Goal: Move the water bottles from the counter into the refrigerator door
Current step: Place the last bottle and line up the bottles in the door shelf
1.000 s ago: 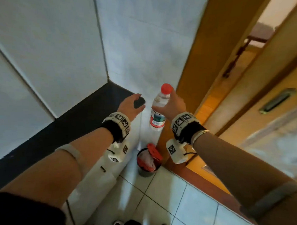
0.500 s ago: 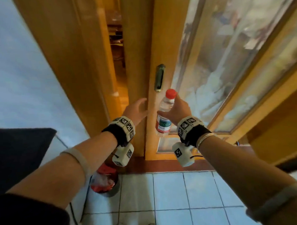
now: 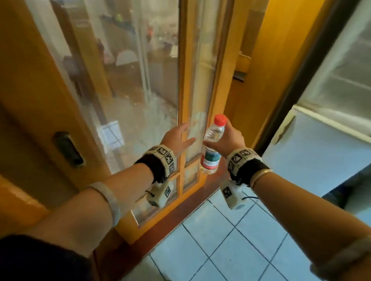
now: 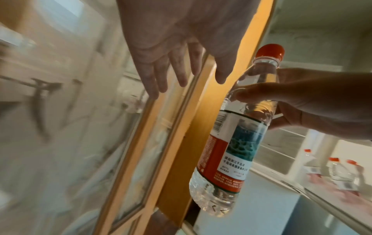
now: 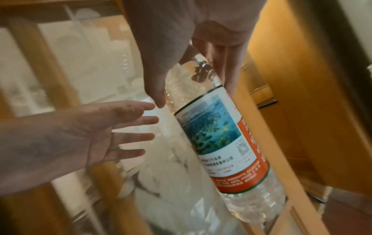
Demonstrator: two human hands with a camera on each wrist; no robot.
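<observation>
My right hand (image 3: 227,138) grips a clear water bottle (image 3: 210,154) with a red cap (image 3: 220,120) near its neck, holding it in the air in front of a wooden glass door. The bottle (image 4: 231,143) carries a white, blue and red label (image 5: 219,139). Just left of the bottle, my left hand (image 3: 177,138) holds nothing and has its fingers (image 4: 161,76) spread straight. The open refrigerator (image 3: 336,104) is at the right edge of the head view. Several red-capped bottles (image 4: 338,173) stand in its door shelf in the left wrist view.
A wooden sliding door with glass panes (image 3: 135,83) fills the space ahead, with a recessed dark handle (image 3: 69,148) on the left panel. Pale blue floor tiles (image 3: 227,244) lie below. The white refrigerator body (image 3: 321,155) stands to the right.
The view has swung right from the dark counter past the door to the refrigerator edge. My right hand still carries the bottle; my left hand stays open beside it.
</observation>
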